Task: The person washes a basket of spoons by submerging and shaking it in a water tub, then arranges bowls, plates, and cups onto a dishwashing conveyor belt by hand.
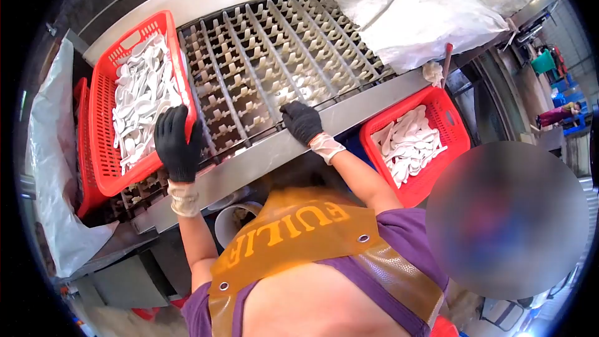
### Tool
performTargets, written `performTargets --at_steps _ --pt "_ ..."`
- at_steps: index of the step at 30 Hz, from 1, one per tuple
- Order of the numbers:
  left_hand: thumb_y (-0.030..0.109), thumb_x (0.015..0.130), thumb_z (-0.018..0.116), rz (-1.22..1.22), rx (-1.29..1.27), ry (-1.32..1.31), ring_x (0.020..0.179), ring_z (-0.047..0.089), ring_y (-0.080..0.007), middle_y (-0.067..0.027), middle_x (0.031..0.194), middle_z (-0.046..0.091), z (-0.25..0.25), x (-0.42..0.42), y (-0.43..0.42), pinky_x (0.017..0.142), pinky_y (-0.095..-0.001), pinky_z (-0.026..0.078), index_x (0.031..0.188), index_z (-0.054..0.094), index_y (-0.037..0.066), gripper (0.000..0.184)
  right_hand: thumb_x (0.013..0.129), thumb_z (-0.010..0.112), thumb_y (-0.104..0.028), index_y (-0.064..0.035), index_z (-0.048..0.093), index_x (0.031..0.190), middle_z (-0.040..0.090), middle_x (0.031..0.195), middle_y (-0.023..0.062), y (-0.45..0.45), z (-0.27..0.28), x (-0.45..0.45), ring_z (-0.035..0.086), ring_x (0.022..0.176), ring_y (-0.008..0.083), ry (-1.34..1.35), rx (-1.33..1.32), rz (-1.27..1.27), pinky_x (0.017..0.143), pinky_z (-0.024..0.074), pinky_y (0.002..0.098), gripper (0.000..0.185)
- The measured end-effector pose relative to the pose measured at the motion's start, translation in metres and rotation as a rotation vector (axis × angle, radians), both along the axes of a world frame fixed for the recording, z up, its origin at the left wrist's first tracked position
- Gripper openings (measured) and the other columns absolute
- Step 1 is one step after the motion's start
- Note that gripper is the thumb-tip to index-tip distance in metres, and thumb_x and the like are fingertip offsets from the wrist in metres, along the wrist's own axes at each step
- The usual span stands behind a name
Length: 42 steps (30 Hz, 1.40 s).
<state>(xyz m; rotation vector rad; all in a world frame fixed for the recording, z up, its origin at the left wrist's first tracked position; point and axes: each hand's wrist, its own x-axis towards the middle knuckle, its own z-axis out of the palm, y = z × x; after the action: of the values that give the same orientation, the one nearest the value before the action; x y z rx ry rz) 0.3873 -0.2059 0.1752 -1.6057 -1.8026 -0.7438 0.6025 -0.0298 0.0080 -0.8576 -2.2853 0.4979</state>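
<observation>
- Left hand point(179, 143), black-gloved, is laid over the near right corner of the red basket point(103, 118); its fingers are kept mostly straight, but can't tell if the rim's actually gripped.
- White spoons point(146, 93) are heaped in that basket, right beside that hand.
- Right hand point(302, 123), also gloved, is placed at the pronged rack's point(271, 56) near edge, just over the metal rail point(355, 105). Fingers are curled; can't tell if anything's held.
- More spoons point(409, 143) are piled in the second basket point(458, 134), off to the right.
</observation>
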Motion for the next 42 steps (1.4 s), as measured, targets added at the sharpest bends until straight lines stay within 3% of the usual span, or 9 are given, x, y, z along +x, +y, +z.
performTargets --at_steps 9,20,23,24,27,29,33,40,42 --pt "0.01 0.069 0.065 0.022 -0.122 -0.46 0.096 0.054 -0.0323 -0.0148 0.098 0.058 -0.116 0.089 -0.009 0.086 -0.0419 0.041 0.095 0.062 0.005 0.026 0.078 0.057 -0.024 -0.0108 0.061 0.095 0.061 0.091 0.012 0.025 0.003 0.017 0.059 0.082 0.031 -0.035 -0.109 0.331 0.072 0.0474 0.0406 0.022" --pt "0.011 0.076 0.057 0.198 -0.162 -0.344 0.083 0.057 -0.033 -0.0166 0.086 0.062 -0.14 0.108 0.01 0.077 -0.0412 0.044 0.093 0.064 0.0 0.021 0.078 0.057 -0.014 -0.0063 0.062 0.093 0.06 0.085 0.0139 0.059 -0.005 0.019 0.058 0.082 0.0323 0.308 -0.199 0.594 0.073 0.0467 0.0396 0.018" --pt "0.013 0.079 0.053 0.154 -0.223 -0.301 0.079 0.057 -0.0355 -0.0194 0.084 0.062 -0.152 0.106 0.007 0.074 -0.0432 0.044 0.092 0.064 -0.003 0.023 0.08 0.053 -0.018 -0.0066 0.061 0.096 0.059 0.09 0.0161 0.064 -0.044 0.008 0.056 0.087 0.0341 0.459 0.062 0.478 0.077 0.0462 0.0414 0.021" --pt "0.017 0.082 0.052 0.138 -0.234 -0.337 0.079 0.057 -0.036 -0.0203 0.086 0.061 -0.169 0.096 0.0 0.073 -0.043 0.044 0.093 0.064 -0.002 0.025 0.081 0.054 -0.02 -0.0058 0.061 0.095 0.06 0.091 0.0166 0.059 -0.037 0.01 0.057 0.087 0.0339 0.272 -0.037 0.424 0.078 0.0464 0.0412 0.022" --pt "0.031 0.086 0.049 0.24 -0.198 -0.26 0.074 0.056 -0.0397 -0.0205 0.082 0.062 -0.202 0.077 -0.01 0.068 -0.0463 0.045 0.093 0.064 -0.001 0.036 0.078 0.059 -0.022 -0.0081 0.062 0.092 0.061 0.087 0.0126 0.045 -0.041 0.016 0.059 0.082 0.0312 0.473 -0.012 0.352 0.072 0.0476 0.0408 0.02" --pt "0.033 0.085 0.05 0.296 -0.286 -0.284 0.08 0.057 -0.0392 -0.0205 0.09 0.062 -0.227 0.057 -0.019 0.07 -0.0455 0.046 0.095 0.064 0.001 0.037 0.077 0.058 -0.021 -0.0094 0.062 0.089 0.06 0.083 0.0112 0.034 -0.033 0.023 0.058 0.08 0.0309 0.282 -0.013 0.271 0.07 0.0475 0.0405 0.018" --pt "0.032 0.085 0.049 0.198 -0.478 -0.475 0.084 0.058 -0.0384 -0.0209 0.095 0.062 -0.169 0.083 -0.003 0.074 -0.0442 0.047 0.097 0.064 0.001 0.037 0.075 0.053 -0.019 -0.0073 0.059 0.082 0.056 0.075 0.0129 0.052 -0.054 0.052 0.058 0.072 0.0316 0.117 0.145 -0.02 0.064 0.0475 0.0396 0.014" --pt "0.033 0.086 0.049 0.066 -0.406 -0.474 0.087 0.059 -0.0366 -0.0205 0.094 0.062 -0.214 0.055 0.024 0.077 -0.0426 0.047 0.1 0.063 0.0 0.038 0.066 0.056 -0.016 -0.0074 0.059 0.068 0.057 0.068 0.0118 0.085 -0.075 0.062 0.058 0.062 0.0295 0.02 0.313 -0.294 0.057 0.0464 0.0393 0.01" --pt "0.032 0.086 0.05 -0.021 -0.318 -0.494 0.087 0.059 -0.0364 -0.0202 0.095 0.062 -0.227 0.05 0.034 0.077 -0.0423 0.047 0.101 0.063 0.0 0.038 0.066 0.056 -0.019 -0.0084 0.057 0.061 0.055 0.063 0.0106 0.09 -0.084 0.058 0.057 0.057 0.0271 -0.178 0.656 -0.449 0.051 0.0448 0.039 0.012"
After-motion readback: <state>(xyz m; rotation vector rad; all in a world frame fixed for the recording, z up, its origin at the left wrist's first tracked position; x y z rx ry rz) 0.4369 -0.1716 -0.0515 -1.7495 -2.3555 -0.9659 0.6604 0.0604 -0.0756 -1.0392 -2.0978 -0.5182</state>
